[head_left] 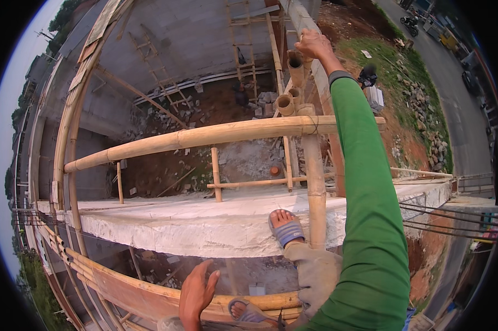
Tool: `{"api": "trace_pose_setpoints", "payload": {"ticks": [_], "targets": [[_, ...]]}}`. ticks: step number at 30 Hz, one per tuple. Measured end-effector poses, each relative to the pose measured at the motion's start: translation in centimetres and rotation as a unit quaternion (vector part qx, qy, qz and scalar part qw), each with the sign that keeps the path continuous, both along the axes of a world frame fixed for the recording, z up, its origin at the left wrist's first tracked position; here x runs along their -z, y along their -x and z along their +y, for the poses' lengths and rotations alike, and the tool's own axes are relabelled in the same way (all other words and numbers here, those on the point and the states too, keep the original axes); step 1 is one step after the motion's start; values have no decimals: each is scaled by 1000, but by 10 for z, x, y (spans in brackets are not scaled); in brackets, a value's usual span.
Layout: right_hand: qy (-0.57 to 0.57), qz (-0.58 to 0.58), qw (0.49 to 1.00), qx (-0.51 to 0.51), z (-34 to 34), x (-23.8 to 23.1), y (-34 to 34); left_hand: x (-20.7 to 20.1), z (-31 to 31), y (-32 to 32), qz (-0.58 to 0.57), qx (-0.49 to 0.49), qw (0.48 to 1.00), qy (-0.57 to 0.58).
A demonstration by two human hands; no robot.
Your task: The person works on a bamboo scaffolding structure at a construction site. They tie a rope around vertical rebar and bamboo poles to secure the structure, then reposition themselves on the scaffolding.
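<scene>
High at the upper right, my right hand (314,44), at the end of a green sleeve, is closed round a pale pole (301,17). Just below it stand bamboo poles with open cut ends (285,103). A thick bamboo rail (199,135) crosses in front of me and is lashed to an upright bamboo pole (316,193). My left hand (196,292) hangs low near a horizontal bamboo pole (232,300), its fingers apart and nothing in them. Of my sandaled feet, one (286,226) rests on a white concrete beam (166,227), the other (246,310) by the lower bamboo.
Far below lies a ground floor with rubble (243,160) and bamboo ladders (160,66). A bamboo frame (72,121) rises at the left. Thin rods (447,218) stick out at the right. Beyond are a grassy bank (389,55), a person in dark clothing (367,76) and a road (453,94).
</scene>
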State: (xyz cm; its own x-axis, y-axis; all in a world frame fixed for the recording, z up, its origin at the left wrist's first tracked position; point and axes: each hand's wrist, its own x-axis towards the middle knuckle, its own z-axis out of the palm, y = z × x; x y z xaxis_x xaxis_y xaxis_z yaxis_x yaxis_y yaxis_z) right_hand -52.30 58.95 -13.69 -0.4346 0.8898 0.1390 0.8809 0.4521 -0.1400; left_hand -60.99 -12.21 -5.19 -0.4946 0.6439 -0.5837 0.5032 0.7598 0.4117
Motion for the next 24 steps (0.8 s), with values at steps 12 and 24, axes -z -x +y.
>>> {"api": "trace_pose_setpoints", "payload": {"ticks": [12, 24], "targets": [[-6, -2, 1000, 6, 5, 5, 0, -2, 0, -1, 20, 8, 1000, -14], [-14, -5, 1000, 2, 5, 4, 1, -1, -1, 0, 14, 4, 1000, -15]]}}
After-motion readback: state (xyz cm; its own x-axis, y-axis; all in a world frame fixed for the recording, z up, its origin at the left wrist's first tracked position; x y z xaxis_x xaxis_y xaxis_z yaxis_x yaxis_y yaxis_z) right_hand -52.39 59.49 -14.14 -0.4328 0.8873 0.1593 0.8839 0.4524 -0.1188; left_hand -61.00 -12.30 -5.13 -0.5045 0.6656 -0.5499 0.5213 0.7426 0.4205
